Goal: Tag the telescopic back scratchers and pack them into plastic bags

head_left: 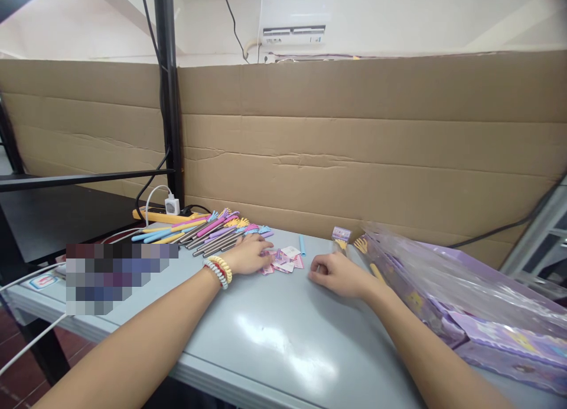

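My left hand [250, 254], with beaded and braided bands at the wrist, lies palm down with fingers stretched out. Its fingertips touch a loose heap of small pink and white cards [283, 260]. Beside and behind it is a pile of back scratchers [217, 232] with metal rods and coloured hand-shaped ends. My right hand [339, 274] rests on the table with curled fingers; whether anything is inside them is hidden. Just behind it is a yellow back scratcher [341, 244] with a purple card [341, 233] at its end. A light blue tube [302, 245] lies between the hands.
An open purple box [500, 353] with clear plastic film [443, 273] stands at the right, a yellow claw end [361, 244] by its edge. A yellow power strip [153, 214] and white cables are at the left. Cardboard [354, 143] walls the back of the grey table [266, 362].
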The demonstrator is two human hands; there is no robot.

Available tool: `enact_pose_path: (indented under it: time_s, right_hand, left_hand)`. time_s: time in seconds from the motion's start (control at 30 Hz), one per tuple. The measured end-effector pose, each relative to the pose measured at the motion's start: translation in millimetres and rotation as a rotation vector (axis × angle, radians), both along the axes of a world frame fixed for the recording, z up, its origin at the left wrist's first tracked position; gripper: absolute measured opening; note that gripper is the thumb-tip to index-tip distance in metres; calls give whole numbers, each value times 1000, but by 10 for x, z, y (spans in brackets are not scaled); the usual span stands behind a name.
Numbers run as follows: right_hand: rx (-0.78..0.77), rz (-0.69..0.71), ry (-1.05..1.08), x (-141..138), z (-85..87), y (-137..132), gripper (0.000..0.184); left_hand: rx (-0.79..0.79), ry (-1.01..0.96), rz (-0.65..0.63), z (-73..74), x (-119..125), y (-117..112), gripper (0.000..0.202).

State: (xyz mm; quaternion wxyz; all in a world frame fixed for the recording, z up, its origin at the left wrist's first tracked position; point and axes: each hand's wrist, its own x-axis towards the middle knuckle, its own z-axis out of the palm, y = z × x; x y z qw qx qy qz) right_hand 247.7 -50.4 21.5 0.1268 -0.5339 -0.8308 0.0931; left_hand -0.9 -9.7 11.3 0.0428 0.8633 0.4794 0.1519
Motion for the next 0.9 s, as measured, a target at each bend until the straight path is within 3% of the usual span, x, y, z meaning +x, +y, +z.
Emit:
enact_pose_path:
  time_s: [0.17, 0.33, 0.5, 0.9]
  right_hand:
    - [6, 4, -4, -1, -7, -6, 21]
    - [9, 2, -20, -20, 5, -8, 21]
    - [-5, -6, -28, -24, 12, -5, 21]
    - [-37, -13, -17, -30, 22, -19, 21]
  left_hand:
    - [211, -3, 374, 70, -185, 139, 34]
    - [161, 107, 607, 23, -316, 217, 34]
    - [155, 102, 680, -18, -275, 220, 38]
    - [78, 83, 652, 1, -336, 280, 36]
